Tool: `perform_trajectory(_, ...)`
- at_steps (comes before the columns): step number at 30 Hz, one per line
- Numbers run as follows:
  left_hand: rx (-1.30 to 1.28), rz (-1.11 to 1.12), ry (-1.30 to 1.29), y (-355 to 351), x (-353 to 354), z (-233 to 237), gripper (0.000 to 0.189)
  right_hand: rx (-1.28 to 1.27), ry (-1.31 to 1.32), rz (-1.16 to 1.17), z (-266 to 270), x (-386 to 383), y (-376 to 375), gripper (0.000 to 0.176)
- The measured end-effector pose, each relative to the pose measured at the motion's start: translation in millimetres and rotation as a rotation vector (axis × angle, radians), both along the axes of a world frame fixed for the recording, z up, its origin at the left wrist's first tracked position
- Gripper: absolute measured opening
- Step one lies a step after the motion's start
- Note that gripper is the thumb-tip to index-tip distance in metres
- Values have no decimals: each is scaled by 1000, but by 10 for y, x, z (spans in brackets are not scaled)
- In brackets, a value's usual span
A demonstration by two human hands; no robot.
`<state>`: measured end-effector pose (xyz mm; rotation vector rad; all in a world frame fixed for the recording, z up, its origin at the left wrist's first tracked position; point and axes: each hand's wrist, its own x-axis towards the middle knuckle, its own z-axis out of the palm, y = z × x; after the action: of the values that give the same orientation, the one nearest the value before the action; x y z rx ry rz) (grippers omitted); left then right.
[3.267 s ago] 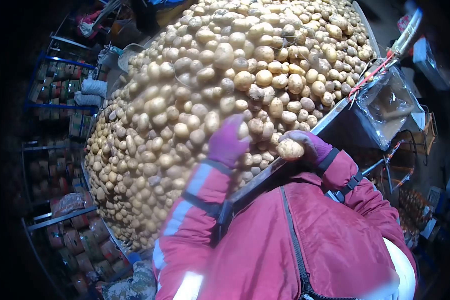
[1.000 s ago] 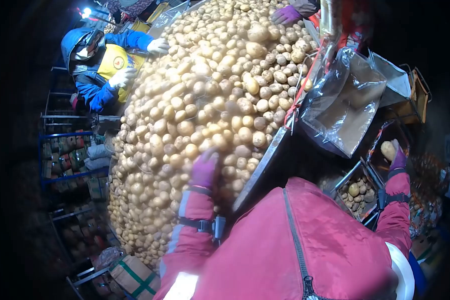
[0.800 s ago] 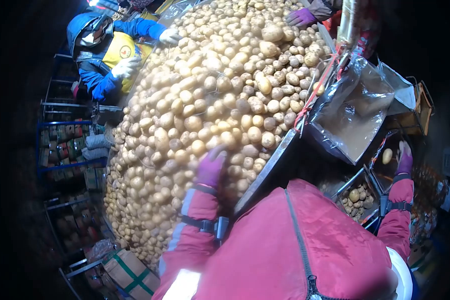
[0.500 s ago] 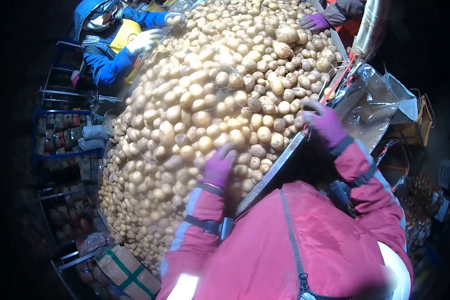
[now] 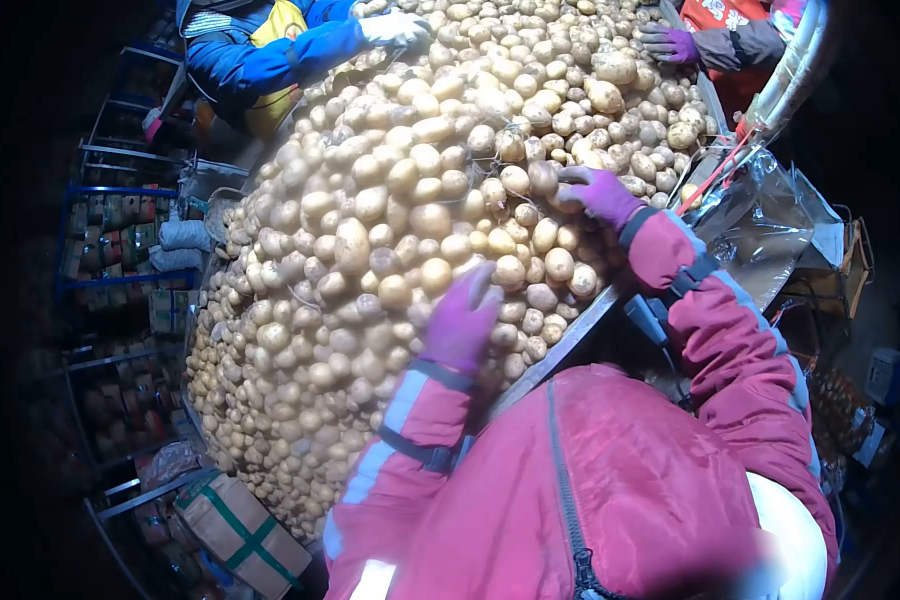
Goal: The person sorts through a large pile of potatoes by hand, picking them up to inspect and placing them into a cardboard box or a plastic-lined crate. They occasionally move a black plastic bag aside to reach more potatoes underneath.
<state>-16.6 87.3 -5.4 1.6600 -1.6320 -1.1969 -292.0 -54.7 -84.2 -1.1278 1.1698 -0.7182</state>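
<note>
A large heap of potatoes (image 5: 430, 220) spreads in front of me, pale brown, some with darker dirt on them. My left hand (image 5: 462, 322), in a purple glove, lies over the near side of the heap with thumb and fingers apart and nothing visible in them. Farther right, my right hand (image 5: 606, 198), gloved the same way, reaches over the heap. Its fingers curl against a darker potato (image 5: 543, 178) at their tips; the underside of the grip is hidden.
A metal edge (image 5: 560, 350) borders the heap before me. Across it, a co-worker's white glove (image 5: 395, 30) and another's purple glove (image 5: 667, 43) rest at the potatoes. Plastic sheeting (image 5: 760, 235) hangs right; a taped carton (image 5: 242, 530) and racks (image 5: 120, 245) stand left.
My right hand has moved left from the metal edge onto the potatoes. My left hand has shifted slightly right and up. The co-worker's white glove has moved right onto the heap. The view has shifted.
</note>
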Motion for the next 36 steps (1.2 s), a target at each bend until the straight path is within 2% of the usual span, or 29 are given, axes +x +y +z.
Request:
perform_trajectory(3, -257, -231, -418, -63, -129, -283, 57, 349, -460, -309, 287, -184, 284, 42)
perform_trajectory(5, -363, -305, -653, -143, -338, -354, 65, 243, -514, -390, 318, -246, 509, 39)
perform_trajectory(6, -186, -322, -732, -136, -423, -350, 66, 338, -642, -461, 356, -280, 585, 40)
perform_trajectory(7, -224, -312, -716, -150, -454, -382, 64, 431, -773, -533, 400, -312, 635, 41)
perform_trajectory(8, -260, -303, -701, -144, -463, -428, 62, 405, -870, -567, 304, -326, 688, 47)
perform_trajectory(9, -298, -294, -688, -144, -474, -446, 61, 416, -918, -300, 123, -494, 721, 42)
perform_trajectory(10, -315, -276, -602, -164, -491, -390, 56, 8, -478, -174, 75, -471, 816, 42)
perform_trajectory(12, -441, -272, -617, -137, -438, -544, 54, 326, -688, -251, 14, -520, 938, 42)
perform_trajectory(13, -504, -266, -624, -116, -445, -529, 54, -190, -277, -45, 19, -498, 1053, 42)
perform_trajectory(15, -628, -325, -658, -42, -416, -446, 49, 240, -752, -190, 44, -494, 1166, 43)
perform_trajectory(16, -733, -402, -681, -35, -362, -377, 50, 227, -732, -154, -21, -512, 1186, 45)
perform_trajectory(17, -518, -273, -539, -23, -403, -344, 50, 162, -666, -56, -72, -549, 1231, 48)
perform_trajectory(18, -331, -115, -394, -10, -445, -307, 50, -299, -323, 45, -149, -564, 1297, 49)
perform_trajectory(20, -114, -21, -116, 5, -496, -219, 50, -446, -115, 112, -69, -531, 1401, 50)
perform_trajectory(21, -5, 28, 21, 7, -535, -151, 49, -149, -270, 78, -17, -500, 1496, 50)
perform_trajectory(22, 220, 126, 255, 31, -763, 200, 47, 152, -421, 44, 118, -438, 1583, 50)
perform_trajectory(23, 232, 55, 250, 57, -833, 152, 46, 316, -545, -20, 204, -370, 1664, 46)
perform_trajectory(25, 258, -94, 243, 110, -956, -30, 45, 50, -483, 103, 140, -370, 1697, 45)
perform_trajectory(26, 154, -184, 327, 173, -1061, -112, 43, 89, -358, 42, 172, -407, 1772, 43)
perform_trajectory(29, 255, -195, 320, 137, -1074, -40, 39, 259, -538, -64, 121, -699, 1968, 43)
perform_trajectory(30, 300, -134, 173, 92, -1080, 70, 38, 48, -342, -122, 108, -838, 2043, 42)
perform_trajectory(31, 154, -199, 161, 26, -896, -181, 36, 285, -539, -241, 91, -986, 2107, 42)
perform_trajectory(33, -65, -228, -61, -68, -807, -211, 37, 225, -545, -366, -44, -1405, 2230, 42)
perform_trajectory(35, 116, -144, -69, -75, -984, -59, 41, 215, -524, -562, -67, -1736, 2376, 42)
perform_trajectory(36, 72, -176, -152, -95, -1020, -89, 44, 218, -485, -631, -74, -1880, 2423, 40)
